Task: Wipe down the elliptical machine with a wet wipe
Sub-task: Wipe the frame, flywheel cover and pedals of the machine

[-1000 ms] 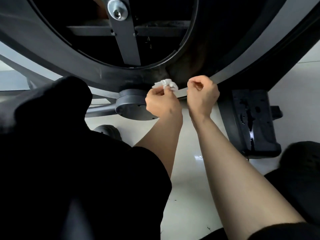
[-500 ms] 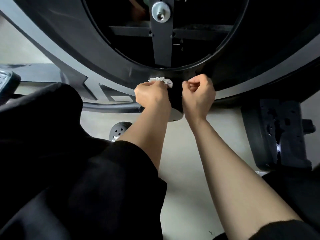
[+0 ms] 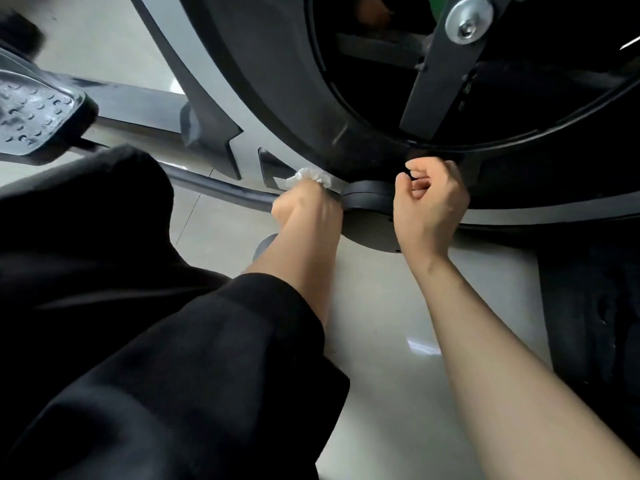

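Observation:
The elliptical machine's round black and grey housing (image 3: 277, 109) fills the top of the head view. My left hand (image 3: 308, 211) grips a crumpled white wet wipe (image 3: 310, 175) and holds it against the grey lower rim of the housing, left of a round black cap (image 3: 367, 202). My right hand (image 3: 429, 206) is to the right of the cap, fingers curled, holding nothing that I can see, close under the housing's lower edge.
A ribbed grey pedal (image 3: 34, 123) sits at the far left on a dark rail (image 3: 138, 102). A crank arm with a silver bolt (image 3: 467, 22) is at the top. A black foot piece (image 3: 595, 313) stands right. My black-clad knee (image 3: 104, 271) fills the lower left, above pale floor (image 3: 381, 341).
My left hand has slid the wipe leftward along the lower rim, away from the right hand. The view has shifted left, bringing the pedal into sight.

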